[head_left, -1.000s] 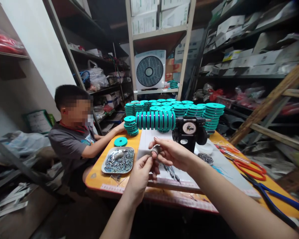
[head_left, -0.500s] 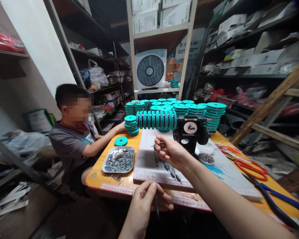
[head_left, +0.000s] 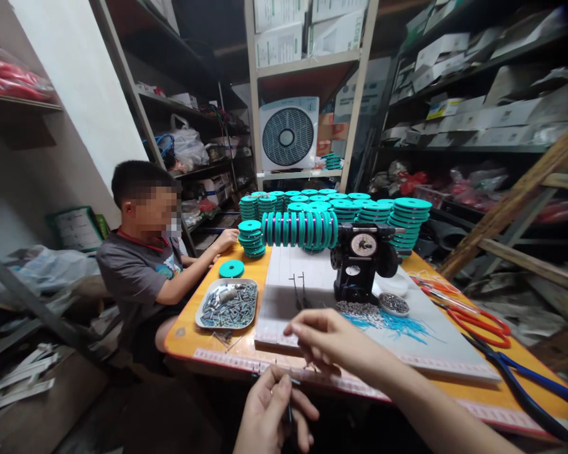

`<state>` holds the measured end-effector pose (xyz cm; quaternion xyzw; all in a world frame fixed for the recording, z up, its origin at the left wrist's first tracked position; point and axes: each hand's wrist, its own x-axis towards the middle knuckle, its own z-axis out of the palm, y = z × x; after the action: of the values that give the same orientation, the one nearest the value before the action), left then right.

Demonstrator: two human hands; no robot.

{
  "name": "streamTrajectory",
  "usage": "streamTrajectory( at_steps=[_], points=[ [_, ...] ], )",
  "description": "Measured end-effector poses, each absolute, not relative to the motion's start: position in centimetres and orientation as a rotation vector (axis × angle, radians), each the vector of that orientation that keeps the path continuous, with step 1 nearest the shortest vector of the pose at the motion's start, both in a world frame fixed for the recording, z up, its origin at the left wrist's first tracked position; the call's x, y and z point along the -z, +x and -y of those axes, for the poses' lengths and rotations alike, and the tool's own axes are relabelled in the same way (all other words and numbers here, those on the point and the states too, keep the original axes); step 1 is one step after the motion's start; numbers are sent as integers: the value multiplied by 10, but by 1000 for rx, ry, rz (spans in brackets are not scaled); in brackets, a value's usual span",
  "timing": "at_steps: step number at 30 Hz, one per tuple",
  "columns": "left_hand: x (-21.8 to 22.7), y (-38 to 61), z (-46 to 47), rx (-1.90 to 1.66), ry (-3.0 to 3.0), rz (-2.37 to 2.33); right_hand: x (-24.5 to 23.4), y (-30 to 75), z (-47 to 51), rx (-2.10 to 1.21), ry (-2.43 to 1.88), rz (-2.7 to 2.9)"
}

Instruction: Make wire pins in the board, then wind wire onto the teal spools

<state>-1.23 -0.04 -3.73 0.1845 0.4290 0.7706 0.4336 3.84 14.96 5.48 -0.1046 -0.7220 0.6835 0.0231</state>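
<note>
My left hand (head_left: 274, 413) is low, below the front edge of the orange table (head_left: 454, 403), with fingers pinched on a thin dark wire piece. My right hand (head_left: 329, 340) hovers just above it over the front edge of the white board (head_left: 284, 284), fingers curled together on something I cannot make out. Two thin wire pieces (head_left: 299, 290) lie on the board beyond my hands. A black winding machine (head_left: 360, 261) with a dial stands behind, carrying a row of teal spools (head_left: 298, 228) on its shaft.
Another person sits at the table's left, a hand by a teal spool stack (head_left: 250, 238). A metal tray of small parts (head_left: 227, 304), blue wire scraps (head_left: 397, 325), red scissors (head_left: 473, 315) and blue-handled pliers (head_left: 525, 381) lie on the table. Shelves surround it.
My hands came apart; my left hand dropped below the table edge with a wire piece, and my right hand drew back from the machine toward me. The view shifted slightly.
</note>
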Motion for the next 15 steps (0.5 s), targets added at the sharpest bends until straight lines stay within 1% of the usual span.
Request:
streamTrajectory(
  at_steps=[4, 9, 12, 15],
  points=[
    [43, -12, -2, -1939, 502, -1100, -39, 58, -134, -1955, -271, 2425],
    [38, -13, -4, -1924, 565, -1170, -23, 64, -125, -1750, -247, 2451],
    [36, -12, -4, -1907, 620, -1300, -26, 64, -128, -1680, -222, 2508],
    [39, -13, -1, -1929, 633, -1438, -41, 51, -147, -1583, -255, 2523]
  ],
)
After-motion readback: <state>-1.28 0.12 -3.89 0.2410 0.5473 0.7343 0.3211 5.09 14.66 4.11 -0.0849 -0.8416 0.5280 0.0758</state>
